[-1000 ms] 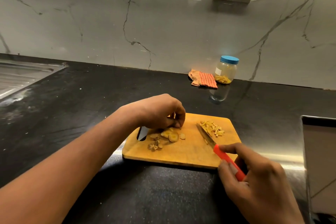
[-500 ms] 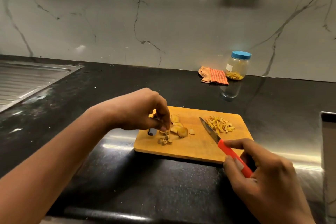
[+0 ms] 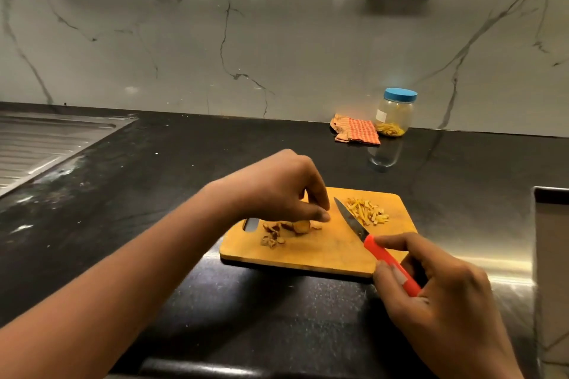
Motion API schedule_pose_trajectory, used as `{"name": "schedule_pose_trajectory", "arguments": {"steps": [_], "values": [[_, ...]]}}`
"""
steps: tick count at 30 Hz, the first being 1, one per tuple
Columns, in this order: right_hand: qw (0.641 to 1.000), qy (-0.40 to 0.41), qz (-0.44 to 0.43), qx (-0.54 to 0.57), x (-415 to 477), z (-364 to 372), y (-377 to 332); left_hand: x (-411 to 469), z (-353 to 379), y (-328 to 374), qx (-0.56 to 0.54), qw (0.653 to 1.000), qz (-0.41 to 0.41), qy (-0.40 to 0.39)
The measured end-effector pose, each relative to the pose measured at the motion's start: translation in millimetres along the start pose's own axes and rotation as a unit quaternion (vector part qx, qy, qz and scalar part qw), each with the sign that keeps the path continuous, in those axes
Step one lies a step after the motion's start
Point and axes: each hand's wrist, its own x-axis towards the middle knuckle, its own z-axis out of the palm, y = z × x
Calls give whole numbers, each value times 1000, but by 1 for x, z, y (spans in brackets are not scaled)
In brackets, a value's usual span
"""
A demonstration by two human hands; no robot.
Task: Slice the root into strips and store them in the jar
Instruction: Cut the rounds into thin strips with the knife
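left hand (image 3: 277, 194) hovering over root slices (image 3: 300, 227) on cutting board (image 3: 323, 258), fingertips bunching, likely picking the next, grip: cannot tell | right hand (image 3: 437, 295) clenching knife (image 3: 371, 245) handle, blade dividing slices from strips (image 3: 368, 213) | jar (image 3: 395, 115) standing lidded at back of counter (image 3: 154, 194)

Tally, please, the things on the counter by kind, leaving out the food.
Board: 1
Knife: 1
Jar: 1
Cloth: 1
Total: 4
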Motion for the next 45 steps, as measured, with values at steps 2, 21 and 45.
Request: {"name": "schedule_pose_trajectory", "arguments": {"steps": [2, 21, 45], "values": [[1000, 4, 0, 2, 0, -1, 0, 15, 8, 5, 19, 999, -21, -36], [1000, -11, 17, 10, -2, -3, 4, 18, 9, 5, 18, 997, -57, -42], [999, -23, 8, 49, -3, -6, -1, -48, -14, -36, -264, 961, -80, -22]]}}
